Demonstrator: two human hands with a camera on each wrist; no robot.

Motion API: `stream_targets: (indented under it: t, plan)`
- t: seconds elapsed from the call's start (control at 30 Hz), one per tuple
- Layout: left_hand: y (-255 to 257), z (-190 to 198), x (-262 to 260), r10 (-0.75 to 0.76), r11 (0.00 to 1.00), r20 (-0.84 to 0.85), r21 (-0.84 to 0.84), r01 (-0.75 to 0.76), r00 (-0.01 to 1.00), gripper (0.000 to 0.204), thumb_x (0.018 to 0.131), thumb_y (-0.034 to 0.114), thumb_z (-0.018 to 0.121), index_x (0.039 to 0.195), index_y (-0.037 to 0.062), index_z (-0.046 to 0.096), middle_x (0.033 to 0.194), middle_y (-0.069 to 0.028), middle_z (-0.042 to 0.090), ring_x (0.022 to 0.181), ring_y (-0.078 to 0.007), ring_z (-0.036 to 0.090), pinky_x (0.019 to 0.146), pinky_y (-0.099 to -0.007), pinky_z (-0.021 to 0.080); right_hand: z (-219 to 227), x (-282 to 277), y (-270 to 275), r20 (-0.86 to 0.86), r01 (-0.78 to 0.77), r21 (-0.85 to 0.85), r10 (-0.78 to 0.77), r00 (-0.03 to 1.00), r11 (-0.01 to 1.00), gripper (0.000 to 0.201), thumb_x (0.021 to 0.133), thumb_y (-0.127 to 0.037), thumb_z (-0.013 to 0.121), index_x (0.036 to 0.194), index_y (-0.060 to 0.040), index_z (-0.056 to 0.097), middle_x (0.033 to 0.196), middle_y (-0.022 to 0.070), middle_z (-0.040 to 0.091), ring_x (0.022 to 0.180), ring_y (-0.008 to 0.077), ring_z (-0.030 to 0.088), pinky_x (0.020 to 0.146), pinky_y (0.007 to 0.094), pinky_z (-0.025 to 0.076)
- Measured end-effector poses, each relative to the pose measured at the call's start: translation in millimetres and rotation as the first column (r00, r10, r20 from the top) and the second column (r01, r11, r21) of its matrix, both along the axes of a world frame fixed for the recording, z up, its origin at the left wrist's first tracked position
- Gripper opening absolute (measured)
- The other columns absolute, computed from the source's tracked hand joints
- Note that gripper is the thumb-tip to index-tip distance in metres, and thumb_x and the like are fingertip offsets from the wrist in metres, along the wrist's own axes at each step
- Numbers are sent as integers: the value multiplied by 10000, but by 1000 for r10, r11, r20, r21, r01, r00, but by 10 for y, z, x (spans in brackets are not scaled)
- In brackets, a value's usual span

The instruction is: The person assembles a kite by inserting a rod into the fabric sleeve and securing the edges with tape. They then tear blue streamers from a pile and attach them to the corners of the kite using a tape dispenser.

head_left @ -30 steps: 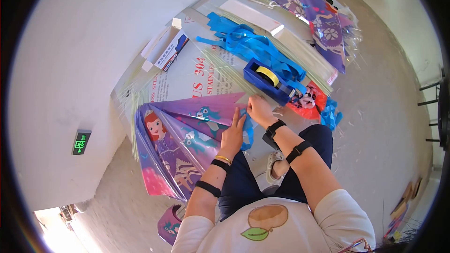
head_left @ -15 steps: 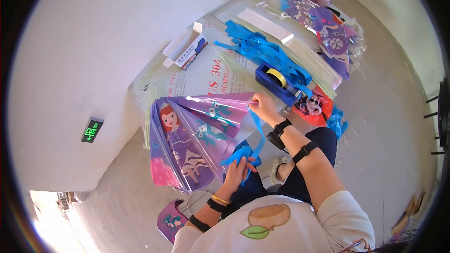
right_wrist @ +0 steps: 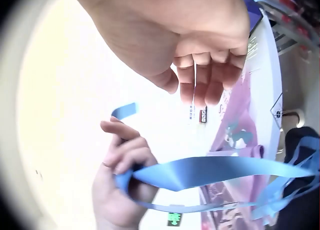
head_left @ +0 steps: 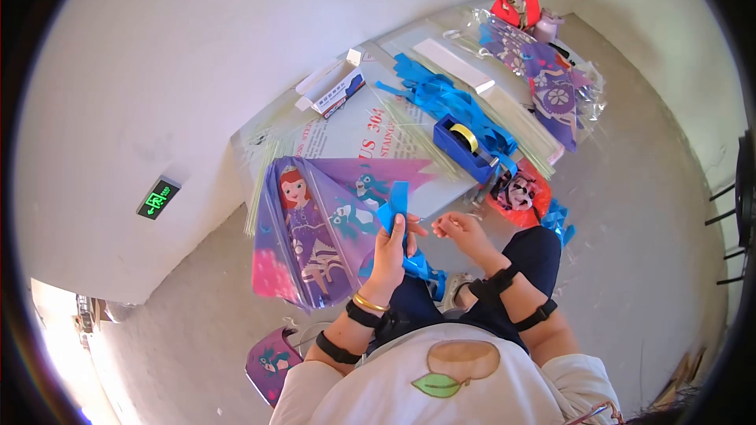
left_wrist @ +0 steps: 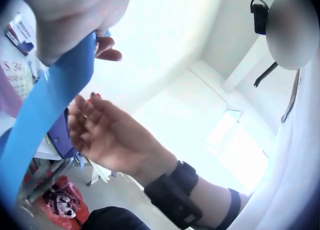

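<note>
My left hand (head_left: 387, 258) grips a blue ribbon (head_left: 400, 198) between thumb and fingers. Its short end sticks up past the fingers. In the right wrist view a loop of the ribbon (right_wrist: 210, 171) wraps around the palm and trails off toward the lap. Close by on the right, my right hand (head_left: 470, 236) hangs in the air with loosely bent fingers and nothing in them. A purple plastic sheet (head_left: 346, 189), kite-shaped and printed with a red-haired princess and a teal creature, lies folded over the table's near left edge.
On the table (head_left: 409, 189) stand a blue tape dispenser (head_left: 465, 149) and an opened white box (head_left: 335, 88). Blue ribbons (head_left: 441, 94) and thin pale rods (head_left: 264, 189) lie about. A red bag (head_left: 521, 193) sits at the near right edge, and more purple printed sheets (head_left: 551, 83) behind.
My right hand let go of the purple sheet's corner and came toward me. From the sheet, my left hand moved to the lap and came up gripping the ribbon.
</note>
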State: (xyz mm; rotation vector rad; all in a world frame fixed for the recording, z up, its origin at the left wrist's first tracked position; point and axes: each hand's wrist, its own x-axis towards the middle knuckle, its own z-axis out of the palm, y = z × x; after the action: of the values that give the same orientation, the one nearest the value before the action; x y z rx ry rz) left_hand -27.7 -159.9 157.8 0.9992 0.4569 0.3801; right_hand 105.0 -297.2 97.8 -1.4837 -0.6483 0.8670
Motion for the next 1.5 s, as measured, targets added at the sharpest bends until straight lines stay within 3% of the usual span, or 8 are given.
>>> stream_targets:
  t: [0.67, 0.87, 0.97, 1.13, 1.23, 1.27, 1.33, 1.5]
  plan:
    - [-392, 95, -13, 45, 988, -80, 150, -33, 996, 293, 1007, 382, 549, 942, 101, 603, 599, 20, 532, 498, -57, 479, 456, -210, 356, 743, -336, 65, -150, 259, 247, -227, 962, 934, 137, 932, -85, 656, 997, 30, 619, 888, 49, 647, 836, 98, 642, 790, 275, 566]
    - [-354, 124, 81, 167, 986, -80, 39, -164, 983, 384, 1048, 390, 436, 1114, 50, 602, 841, -51, 651, 606, -106, 581, 548, -255, 442, 715, -217, 92, 233, 284, 174, -320, 918, 943, 142, 925, -93, 666, 998, 25, 637, 852, 36, 658, 799, 93, 643, 700, 237, 524]
    - [-218, 140, 169, 272, 923, -125, -245, -295, 954, 393, 1050, 383, 432, 1158, 39, 588, 844, -26, 616, 628, -97, 543, 607, -266, 439, 631, -11, 102, -274, 398, 347, -314, 909, 849, 113, 944, -127, 638, 1027, -52, 656, 900, 22, 674, 872, 109, 639, 813, 247, 482]
    - [515, -799, -116, 82, 819, -89, -561, -118, 993, 410, 1039, 386, 461, 1172, 22, 595, 731, 13, 484, 577, -74, 395, 593, -233, 372, 10, 491, -148, -481, 322, 240, -176, 859, 916, 131, 956, -170, 619, 1025, -69, 664, 917, -11, 647, 850, 105, 607, 818, 277, 486]
    - [544, -1011, -170, 199, 947, -404, 315, -69, 893, 474, 986, 478, 519, 1047, 24, 639, 718, -30, 609, 654, -177, 608, 598, -338, 475, -663, 650, -230, -393, 287, -156, -326, 860, 945, 154, 951, -200, 619, 1001, -66, 675, 849, -24, 625, 795, 96, 599, 753, 269, 494]
    - [496, -918, -197, 194, 949, -411, 307, -65, 891, 474, 986, 478, 519, 1047, 24, 639, 718, -30, 609, 654, -177, 608, 598, -338, 475, -807, 668, -221, -320, 285, -177, -329, 888, 942, 183, 943, -216, 625, 991, -50, 686, 811, -25, 623, 748, 92, 588, 704, 269, 488]
    - [429, -714, -227, 345, 288, -575, 817, 500, 742, 527, 939, 532, 546, 996, 20, 659, 819, -120, 683, 787, -299, 677, 684, -415, 512, -917, 705, -134, -250, 288, -208, -335, 908, 935, 213, 936, -233, 630, 982, -35, 696, 774, -26, 620, 701, 88, 578, 656, 269, 482]
    - [448, -708, 190, 231, 370, -737, 671, 643, 635, 439, 935, 457, 550, 835, 44, 661, 876, -147, 669, 799, -360, 661, 674, -458, 504, -1020, 715, 617, 141, 199, -277, -166, 976, 940, 277, 874, -257, 679, 895, 16, 722, 689, 88, 666, 630, 159, 611, 605, 339, 474]
